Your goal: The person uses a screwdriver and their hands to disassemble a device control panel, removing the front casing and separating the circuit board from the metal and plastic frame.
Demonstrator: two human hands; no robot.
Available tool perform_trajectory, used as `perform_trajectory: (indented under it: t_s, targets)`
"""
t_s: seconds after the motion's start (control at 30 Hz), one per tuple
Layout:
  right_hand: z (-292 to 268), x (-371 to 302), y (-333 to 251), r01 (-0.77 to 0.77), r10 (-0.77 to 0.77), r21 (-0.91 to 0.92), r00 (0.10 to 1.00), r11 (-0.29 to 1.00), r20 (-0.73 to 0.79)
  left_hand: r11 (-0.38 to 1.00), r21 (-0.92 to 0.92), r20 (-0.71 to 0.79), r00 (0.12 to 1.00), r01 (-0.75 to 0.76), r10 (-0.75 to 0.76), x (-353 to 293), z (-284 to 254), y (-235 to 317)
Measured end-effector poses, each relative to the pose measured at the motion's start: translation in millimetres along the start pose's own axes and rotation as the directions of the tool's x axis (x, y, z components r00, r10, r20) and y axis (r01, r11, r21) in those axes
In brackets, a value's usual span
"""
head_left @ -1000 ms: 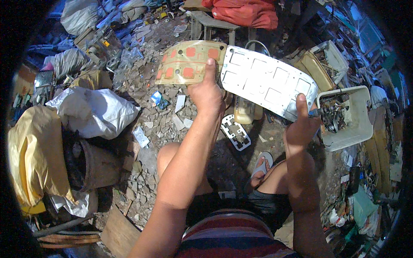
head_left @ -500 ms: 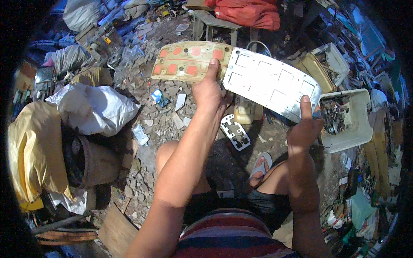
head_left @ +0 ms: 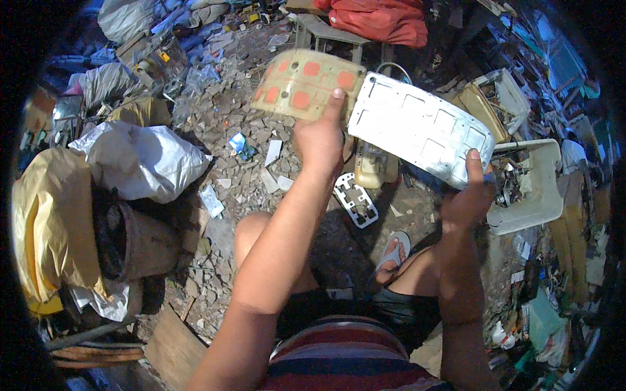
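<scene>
Pinched by its lower edge, a yellowish curved plastic panel with orange-red squares is in my left hand, the thumb lying on its face. Its far left end is blurred. My right hand grips the lower right end of a white curved panel marked with square outlines and small holes. The two panels are side by side in the air, their near ends close together; whether they touch I cannot tell. Below them on the ground lies a small white frame with cut-outs, next to a beige plastic container.
Pale bins of scrap parts stand at right. On the left are a white sack, a yellow sack and a bucket. Behind stands a small stool near a red sack. Broken shards litter the ground.
Both panels have shifted a little to the right with my hands. The yellowish panel has risen and tilted, its left end now smeared by motion.
</scene>
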State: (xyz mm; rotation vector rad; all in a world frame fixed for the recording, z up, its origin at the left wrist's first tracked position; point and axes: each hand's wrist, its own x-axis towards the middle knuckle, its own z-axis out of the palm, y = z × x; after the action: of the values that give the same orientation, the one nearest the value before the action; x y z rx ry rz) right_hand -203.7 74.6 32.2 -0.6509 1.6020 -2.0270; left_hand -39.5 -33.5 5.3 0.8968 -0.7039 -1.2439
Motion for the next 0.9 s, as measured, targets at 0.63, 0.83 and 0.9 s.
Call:
perform_trajectory:
  t_s: [0.63, 0.83, 0.9]
  targets:
    - [-44, 37, 42, 0.092, -0.114, 0.111, 0.971, 0.990, 0.211, 0.461, 0.348, 0.573, 0.574, -0.816, 0.585, -36, -7, 15]
    - [-37, 27, 30, -0.013, -0.016, 0.139, 0.979, 0.990, 0.205, 0.828, 0.099, 0.364, 0.795, -0.552, 0.486, -29, -10, 5]
    - [-39, 27, 31, 0.007, -0.043, 0.150, 0.970, 0.989, 0.240, 0.837, 0.079, 0.357, 0.799, -0.541, 0.483, -27, -9, 5]
